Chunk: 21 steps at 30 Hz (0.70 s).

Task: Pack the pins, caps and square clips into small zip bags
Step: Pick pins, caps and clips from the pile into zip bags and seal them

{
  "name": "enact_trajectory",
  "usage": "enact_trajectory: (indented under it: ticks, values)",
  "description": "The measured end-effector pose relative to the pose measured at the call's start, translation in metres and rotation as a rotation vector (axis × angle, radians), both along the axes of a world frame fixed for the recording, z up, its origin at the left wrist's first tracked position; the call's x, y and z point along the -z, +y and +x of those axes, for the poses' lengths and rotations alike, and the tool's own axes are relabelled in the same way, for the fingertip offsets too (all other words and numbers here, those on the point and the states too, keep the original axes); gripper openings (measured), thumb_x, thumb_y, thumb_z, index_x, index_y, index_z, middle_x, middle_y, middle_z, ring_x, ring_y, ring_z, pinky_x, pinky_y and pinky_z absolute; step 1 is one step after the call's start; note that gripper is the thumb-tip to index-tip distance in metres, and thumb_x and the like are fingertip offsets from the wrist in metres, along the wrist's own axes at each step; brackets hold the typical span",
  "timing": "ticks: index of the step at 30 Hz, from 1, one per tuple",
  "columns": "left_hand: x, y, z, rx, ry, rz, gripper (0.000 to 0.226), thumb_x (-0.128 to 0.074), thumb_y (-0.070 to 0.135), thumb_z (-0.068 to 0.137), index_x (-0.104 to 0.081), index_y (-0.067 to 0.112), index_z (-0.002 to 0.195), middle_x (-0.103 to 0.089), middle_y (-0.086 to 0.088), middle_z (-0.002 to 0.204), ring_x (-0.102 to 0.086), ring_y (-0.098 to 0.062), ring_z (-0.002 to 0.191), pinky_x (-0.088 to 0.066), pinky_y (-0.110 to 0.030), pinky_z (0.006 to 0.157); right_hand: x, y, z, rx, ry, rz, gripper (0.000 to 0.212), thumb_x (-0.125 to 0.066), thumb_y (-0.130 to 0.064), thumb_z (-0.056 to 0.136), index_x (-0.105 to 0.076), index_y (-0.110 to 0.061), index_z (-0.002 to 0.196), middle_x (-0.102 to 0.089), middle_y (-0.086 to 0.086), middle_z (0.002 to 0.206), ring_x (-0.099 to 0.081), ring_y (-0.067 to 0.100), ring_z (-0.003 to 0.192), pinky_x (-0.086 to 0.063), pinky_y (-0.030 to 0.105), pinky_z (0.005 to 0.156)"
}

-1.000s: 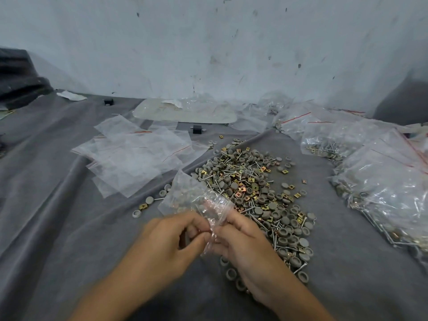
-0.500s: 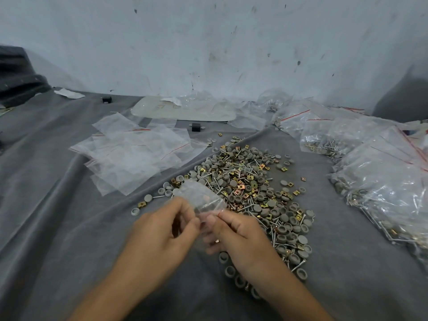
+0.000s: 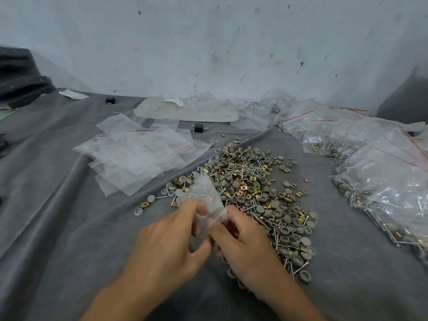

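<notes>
Zip bag (image 3: 203, 193): tipped upright since a moment ago, over the near edge of the pile (image 3: 254, 181), zip end pinched in the grip of left hand (image 3: 171, 239) and right hand (image 3: 245, 242); probably being opened for filling.

Clear glossy plastic zip bag (image 3: 203, 193) pinched between both hands; beyond them shiny metal pins (image 3: 234, 169), matt grey caps (image 3: 286, 230), brassy clips (image 3: 243, 188), on soft grey cloth (image 3: 58, 228).
</notes>
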<state>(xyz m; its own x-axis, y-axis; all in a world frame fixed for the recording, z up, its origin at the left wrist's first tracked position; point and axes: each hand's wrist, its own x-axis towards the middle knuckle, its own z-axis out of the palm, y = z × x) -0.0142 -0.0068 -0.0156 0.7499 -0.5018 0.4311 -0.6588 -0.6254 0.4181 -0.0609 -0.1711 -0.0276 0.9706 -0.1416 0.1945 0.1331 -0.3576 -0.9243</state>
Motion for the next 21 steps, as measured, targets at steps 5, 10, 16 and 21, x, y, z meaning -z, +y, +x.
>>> enact_trajectory:
  ticks: [5, 10, 16, 21]
  values:
    - [-0.004, 0.000, -0.003, -0.023, -0.094, -0.104, 0.020, -0.055, 0.047, 0.083, -0.044, 0.039, 0.097, -0.054, 0.018, 0.070, -0.052, 0.000, 0.061, -0.049, -0.031, 0.048, -0.003, -0.002, -0.003, 0.191, -0.065, -0.250, 0.029, -0.054, -0.052, 0.083, -0.053, -0.028, 0.067, -0.056, -0.009, 0.057, -0.053, 0.011, 0.053, -0.044, 0.036, 0.052]
    - [-0.010, 0.002, -0.006, -0.053, -0.157, -0.254, 0.017, -0.054, 0.039, 0.086, -0.053, 0.038, 0.102, -0.049, 0.013, 0.061, -0.047, 0.000, 0.052, -0.047, -0.028, 0.045, -0.003, -0.007, -0.003, 0.255, -0.038, -0.398, 0.031, -0.050, -0.055, 0.077, -0.056, -0.026, 0.076, -0.060, -0.010, 0.063, -0.056, 0.010, 0.060, -0.047, 0.034, 0.058]
    - [-0.013, 0.003, -0.005, 0.035, -0.057, -0.009, 0.050, -0.053, 0.038, 0.079, -0.052, 0.048, 0.128, -0.048, 0.016, 0.056, -0.055, -0.005, 0.051, -0.051, -0.030, 0.046, 0.002, -0.002, -0.003, 0.007, -0.117, -0.365, 0.036, -0.055, -0.025, 0.094, -0.054, -0.037, 0.128, -0.058, -0.023, 0.078, -0.055, -0.004, 0.069, -0.040, 0.015, 0.067]
    - [-0.018, 0.012, 0.004, -0.078, -0.223, -0.239, 0.034, -0.053, 0.028, 0.081, -0.074, 0.038, 0.106, -0.056, 0.023, 0.067, -0.056, -0.006, 0.064, -0.052, -0.025, 0.056, -0.005, -0.011, -0.003, -0.132, -0.047, -0.277, 0.053, -0.056, -0.053, 0.094, -0.042, -0.048, 0.145, -0.064, -0.021, 0.110, -0.062, 0.002, 0.101, -0.051, 0.023, 0.087]
